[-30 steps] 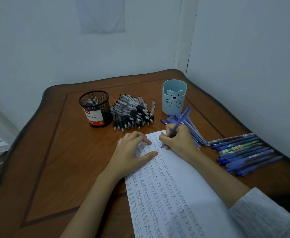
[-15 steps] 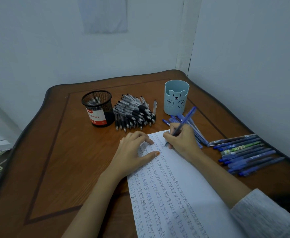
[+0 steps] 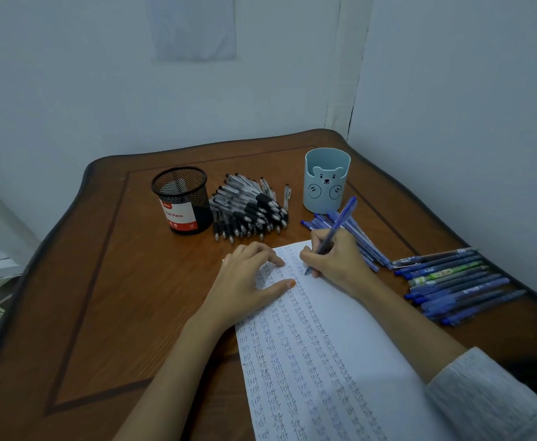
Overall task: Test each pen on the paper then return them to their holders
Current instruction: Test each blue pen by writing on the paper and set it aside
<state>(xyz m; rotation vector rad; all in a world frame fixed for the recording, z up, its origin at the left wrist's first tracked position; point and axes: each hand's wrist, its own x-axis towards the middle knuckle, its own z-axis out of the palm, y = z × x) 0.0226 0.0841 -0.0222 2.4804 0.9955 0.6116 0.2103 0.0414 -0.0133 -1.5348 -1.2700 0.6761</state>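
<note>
Blue pen (image 3: 340,221) under test is in the right hand (image 3: 335,261), with fingers and thumb curled round its lower barrel. Its tip is down near the top edge of the paper (image 3: 375,329) and its rear end tilts up toward the bear-face pen holder (image 3: 326,186).

Head view, findings:
- Left hand (image 3: 248,283) rests on the sheet's upper left corner. Its fingers are spread and relaxed and grip nothing, pinning the sheet to the wooden table (image 3: 101,297).
- Columns of the word "test" fill the sheet's left part; the right part is bare.
- A pile of black pens (image 3: 248,211) lies just beside the black mesh holder (image 3: 181,198).
- Loose blue pens (image 3: 364,241) lie between the bear holder and the writing hand.
- A row of blue pens (image 3: 452,281) lies well apart, to the right.
- No pen shows above either holder's rim.

Recommendation for the step in hand: hold the sheet flat with the left hand, write one short word with light, even pressure in line with the columns, and check the ink flow before lifting the pen. By colour, it likely belongs in the bear holder
</note>
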